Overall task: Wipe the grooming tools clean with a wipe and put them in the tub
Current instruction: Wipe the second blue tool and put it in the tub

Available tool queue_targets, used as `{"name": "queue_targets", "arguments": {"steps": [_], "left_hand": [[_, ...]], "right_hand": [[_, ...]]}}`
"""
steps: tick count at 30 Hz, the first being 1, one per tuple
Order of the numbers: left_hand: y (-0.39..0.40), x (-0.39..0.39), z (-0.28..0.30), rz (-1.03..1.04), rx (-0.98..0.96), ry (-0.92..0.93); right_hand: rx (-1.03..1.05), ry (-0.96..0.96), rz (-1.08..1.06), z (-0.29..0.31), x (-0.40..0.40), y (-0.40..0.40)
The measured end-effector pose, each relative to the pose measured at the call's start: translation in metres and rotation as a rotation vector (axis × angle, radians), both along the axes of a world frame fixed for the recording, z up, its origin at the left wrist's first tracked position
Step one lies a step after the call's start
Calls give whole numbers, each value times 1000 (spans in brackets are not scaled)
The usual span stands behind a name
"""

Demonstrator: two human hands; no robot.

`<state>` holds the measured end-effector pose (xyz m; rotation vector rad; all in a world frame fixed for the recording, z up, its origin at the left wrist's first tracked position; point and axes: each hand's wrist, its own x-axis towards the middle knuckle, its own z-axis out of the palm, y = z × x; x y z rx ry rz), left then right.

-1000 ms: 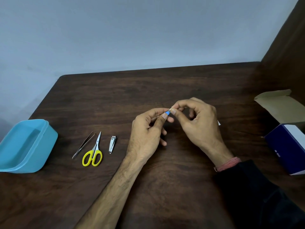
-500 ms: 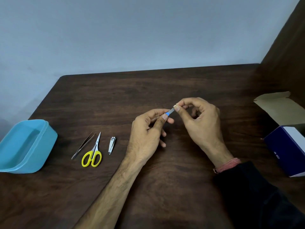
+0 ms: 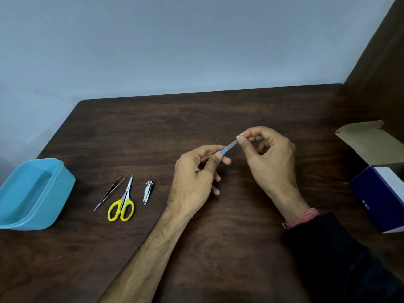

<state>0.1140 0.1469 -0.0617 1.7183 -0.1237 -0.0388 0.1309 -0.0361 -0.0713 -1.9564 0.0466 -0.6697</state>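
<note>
- Nail file (image 3: 230, 147): slim grey blade with a blue handle end, held above the table (image 3: 218, 248) between both hands, tilted up toward its far tip.
- Left hand (image 3: 196, 178): thumb and forefinger pinched on the blue end of the file.
- Right hand (image 3: 269, 162): fingertips pinched on the far tip of the blade; a small pale scrap shows at the pinch, too small to identify.
- Nail clipper (image 3: 148, 192): flat on the table, left of the grip.
- Scissors (image 3: 122, 204): yellow handles, just left of the clipper.
- Tweezers (image 3: 108, 193): just beside the scissors, further left.
- Tub (image 3: 54, 193): blue, open, well to the left of the grip, nothing visible inside.
- Box (image 3: 380, 193): dark blue, flap open, well to the right.
</note>
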Motion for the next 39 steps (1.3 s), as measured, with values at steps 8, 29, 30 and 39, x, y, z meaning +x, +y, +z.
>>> {"name": "queue_targets", "arguments": {"steps": [8,29,30,39], "left_hand": [[1,-1,0,-4,-4,5],[1,0,0,1,-25,3],[1,0,0,-1,-26,4],[1,2,-4,1,0,-14]], "right_hand": [[11,22,-1,0,1,0],[-24,-21,10,4,-3,0],[-15,-20,8,4,-3,0],[-46,-46,67,3,-5,4]]}}
